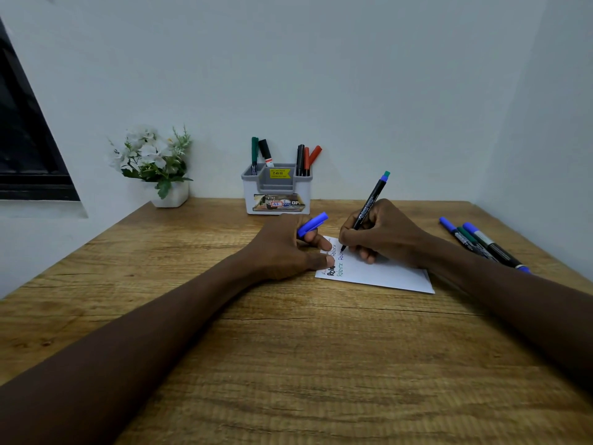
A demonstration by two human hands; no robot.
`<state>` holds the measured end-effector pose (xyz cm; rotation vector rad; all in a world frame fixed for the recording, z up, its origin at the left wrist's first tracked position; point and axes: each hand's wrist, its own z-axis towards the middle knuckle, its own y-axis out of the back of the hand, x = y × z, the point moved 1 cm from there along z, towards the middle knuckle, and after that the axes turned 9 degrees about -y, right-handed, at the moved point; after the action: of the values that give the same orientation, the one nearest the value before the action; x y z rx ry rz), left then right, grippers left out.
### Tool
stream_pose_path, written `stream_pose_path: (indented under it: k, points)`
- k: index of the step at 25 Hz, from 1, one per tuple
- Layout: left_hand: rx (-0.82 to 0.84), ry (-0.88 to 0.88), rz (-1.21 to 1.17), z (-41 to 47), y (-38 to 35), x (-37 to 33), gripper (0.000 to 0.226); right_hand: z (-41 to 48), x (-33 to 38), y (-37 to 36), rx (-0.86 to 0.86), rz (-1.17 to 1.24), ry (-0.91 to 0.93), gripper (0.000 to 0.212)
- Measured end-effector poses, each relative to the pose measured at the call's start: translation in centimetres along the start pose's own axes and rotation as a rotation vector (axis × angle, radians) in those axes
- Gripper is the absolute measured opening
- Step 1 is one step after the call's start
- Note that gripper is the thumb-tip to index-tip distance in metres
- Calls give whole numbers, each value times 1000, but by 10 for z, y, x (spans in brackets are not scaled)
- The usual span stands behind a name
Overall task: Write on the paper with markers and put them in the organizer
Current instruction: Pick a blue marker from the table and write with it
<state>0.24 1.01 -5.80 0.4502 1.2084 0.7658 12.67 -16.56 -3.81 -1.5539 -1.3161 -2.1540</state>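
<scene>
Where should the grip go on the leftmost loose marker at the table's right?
On the leftmost marker, its blue cap end, from above: that end juts past the green marker beside it, so both sides look free; further down the barrels lie packed together.
</scene>
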Motion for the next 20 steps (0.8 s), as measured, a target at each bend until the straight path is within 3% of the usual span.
stream_pose_path:
  k: [8,20]
  points:
    - [-22,-19,-7,-3,1,-5,39,3,-2,-1,-28,9,-16,16]
    - [-9,-23,35,0,1,0,26,8,-7,0,-23,22,-37,16]
